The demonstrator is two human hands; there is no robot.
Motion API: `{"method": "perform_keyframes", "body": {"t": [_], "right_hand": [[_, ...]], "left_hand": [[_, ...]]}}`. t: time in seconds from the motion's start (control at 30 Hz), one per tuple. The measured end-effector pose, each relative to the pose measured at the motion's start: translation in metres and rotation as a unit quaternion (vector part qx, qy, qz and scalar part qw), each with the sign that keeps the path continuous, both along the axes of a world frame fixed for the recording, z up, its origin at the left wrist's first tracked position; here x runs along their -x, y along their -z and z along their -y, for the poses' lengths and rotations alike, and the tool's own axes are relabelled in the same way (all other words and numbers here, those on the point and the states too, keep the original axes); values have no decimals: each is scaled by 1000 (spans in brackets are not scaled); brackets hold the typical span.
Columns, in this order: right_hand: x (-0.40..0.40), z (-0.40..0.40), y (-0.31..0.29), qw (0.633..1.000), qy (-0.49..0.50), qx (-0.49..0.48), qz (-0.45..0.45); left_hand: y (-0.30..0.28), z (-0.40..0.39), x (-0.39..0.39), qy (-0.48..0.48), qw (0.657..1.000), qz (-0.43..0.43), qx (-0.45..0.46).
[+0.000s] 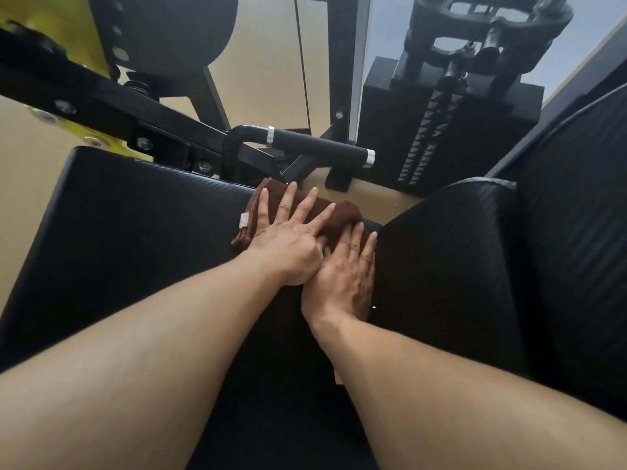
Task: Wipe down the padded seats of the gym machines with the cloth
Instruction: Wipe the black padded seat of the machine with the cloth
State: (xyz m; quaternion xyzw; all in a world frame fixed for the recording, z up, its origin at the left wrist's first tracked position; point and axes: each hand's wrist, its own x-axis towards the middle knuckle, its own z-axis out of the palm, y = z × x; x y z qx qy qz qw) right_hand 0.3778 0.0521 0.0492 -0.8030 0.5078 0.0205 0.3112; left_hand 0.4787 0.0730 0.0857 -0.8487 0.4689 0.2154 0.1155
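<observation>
A brown folded cloth [342,212] lies on the far right corner of a black padded seat [135,225]. My left hand [288,239] presses flat on the cloth with its fingers spread and straight. My right hand [342,276] lies flat beside it, fingers straight, on the cloth's right edge, and the left hand's thumb side overlaps it. Much of the cloth is hidden under both hands. A second black pad [451,266] stands close on the right, nearly touching my right hand.
Beyond the seat runs a black handle bar with silver rings [319,147] and a black steel frame [101,106] with yellow parts. A black weight stack [441,130] stands at the back right. Tan floor [27,171] shows at the left.
</observation>
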Motion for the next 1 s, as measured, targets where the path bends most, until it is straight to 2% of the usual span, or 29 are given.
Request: {"method": "perform_keyframes", "body": {"t": [0.3, 0.43, 0.53, 0.63, 0.77, 0.87, 1.0], "right_hand": [[-24, 31, 9, 999, 39, -33, 13], [-28, 40, 3, 999, 8, -34, 7], [-22, 42, -9, 998, -52, 5, -21], [-18, 41, -14, 992, -112, 35, -42], [-17, 36, -3, 983, -140, 102, -61], [-26, 27, -4, 982, -146, 105, 52], [-48, -14, -28, 940, -298, 60, 154]], "left_hand": [[-2, 39, -15, -36, 999, -37, 3], [-9, 58, -27, -54, 995, -79, -37], [-13, 59, -29, -46, 995, -84, -32], [-15, 47, -20, -43, 998, -47, -4], [-19, 21, 2, -95, 989, -20, 108], [-29, -6, 12, -178, 969, 11, 172], [-57, -83, -1, -268, 947, 46, 173]]}}
